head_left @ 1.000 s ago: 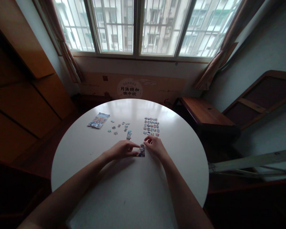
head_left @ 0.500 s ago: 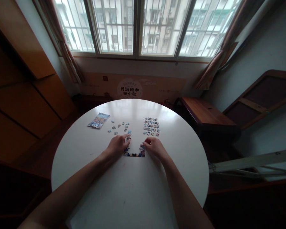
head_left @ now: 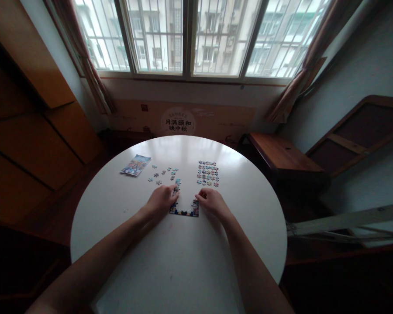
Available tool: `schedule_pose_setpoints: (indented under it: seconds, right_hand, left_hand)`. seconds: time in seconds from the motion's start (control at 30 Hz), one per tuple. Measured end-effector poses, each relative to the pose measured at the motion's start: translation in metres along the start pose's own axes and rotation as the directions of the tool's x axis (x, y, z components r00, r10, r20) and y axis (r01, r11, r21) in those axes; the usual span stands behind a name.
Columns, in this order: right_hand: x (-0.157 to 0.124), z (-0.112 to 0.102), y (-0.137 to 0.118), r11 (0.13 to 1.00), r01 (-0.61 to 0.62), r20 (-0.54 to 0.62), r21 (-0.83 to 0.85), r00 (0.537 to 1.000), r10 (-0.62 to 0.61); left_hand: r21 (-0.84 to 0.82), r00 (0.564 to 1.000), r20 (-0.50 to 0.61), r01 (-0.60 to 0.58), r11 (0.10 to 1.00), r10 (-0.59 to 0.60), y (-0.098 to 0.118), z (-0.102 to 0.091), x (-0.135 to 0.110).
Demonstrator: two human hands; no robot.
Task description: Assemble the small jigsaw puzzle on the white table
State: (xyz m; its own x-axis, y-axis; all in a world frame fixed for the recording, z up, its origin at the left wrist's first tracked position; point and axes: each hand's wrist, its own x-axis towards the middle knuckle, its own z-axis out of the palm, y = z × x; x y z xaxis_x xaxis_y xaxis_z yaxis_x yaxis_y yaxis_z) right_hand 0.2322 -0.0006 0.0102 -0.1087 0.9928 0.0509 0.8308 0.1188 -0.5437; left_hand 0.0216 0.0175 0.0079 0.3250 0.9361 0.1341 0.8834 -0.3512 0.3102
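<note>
A partly joined jigsaw border [head_left: 184, 212] lies flat on the round white table [head_left: 180, 261], forming a U of edge pieces. My left hand [head_left: 161, 199] rests at its left arm, fingers curled with the tips pinched on a short strip of joined pieces [head_left: 176, 186]. My right hand [head_left: 212, 201] sits at the right arm of the border, fingers bent and pressing on the pieces there. A neat block of loose pieces [head_left: 208, 173] lies just beyond my right hand. Several scattered pieces [head_left: 162, 174] lie beyond my left hand.
A small picture card [head_left: 136, 165] lies at the table's far left. Behind the table are a barred window [head_left: 190, 37] and a printed panel [head_left: 178, 121]. A wooden bench [head_left: 280, 155] stands to the right and wooden cabinets [head_left: 29, 131] to the left.
My left hand slid left and forward off the border's bottom row to the strip at its left side, uncovering the row. My right hand stayed at the right corner.
</note>
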Motion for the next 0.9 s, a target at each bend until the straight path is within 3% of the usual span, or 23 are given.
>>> schedule_pose_setpoints:
  seconds: [0.9]
  right_hand:
    - [-0.0017,0.0011,-0.0012,0.999,0.014,-0.010,-0.050,1.000,-0.015]
  left_hand:
    - [0.034,1.000,0.013,-0.015,0.999,0.014,0.0010,-0.0015,-0.0007]
